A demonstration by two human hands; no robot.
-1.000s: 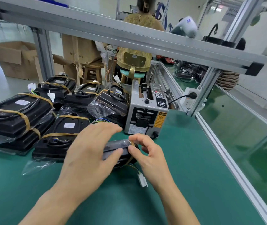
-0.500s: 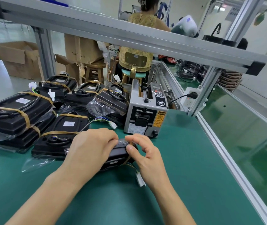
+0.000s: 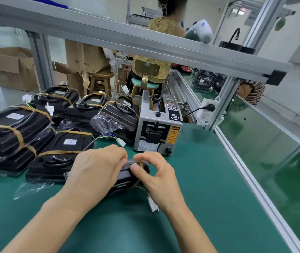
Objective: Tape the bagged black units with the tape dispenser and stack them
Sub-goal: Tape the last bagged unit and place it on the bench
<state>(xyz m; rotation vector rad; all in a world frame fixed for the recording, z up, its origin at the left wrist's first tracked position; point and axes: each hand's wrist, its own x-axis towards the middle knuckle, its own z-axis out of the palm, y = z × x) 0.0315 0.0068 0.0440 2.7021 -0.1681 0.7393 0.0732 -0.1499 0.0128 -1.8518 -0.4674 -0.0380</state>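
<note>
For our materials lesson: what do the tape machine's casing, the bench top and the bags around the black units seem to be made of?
Tape machine: likely painted metal; flat grey panels. Bench top: probably a rubbery mat; dull, even green. Bags: thin clear plastic; crinkled and glinting.

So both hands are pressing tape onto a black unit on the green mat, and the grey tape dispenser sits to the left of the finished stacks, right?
Not quite. The head view shows the tape dispenser to the right of the finished stacks. The rest holds: the left hand and right hand press tape onto the black unit on the green mat.
</note>
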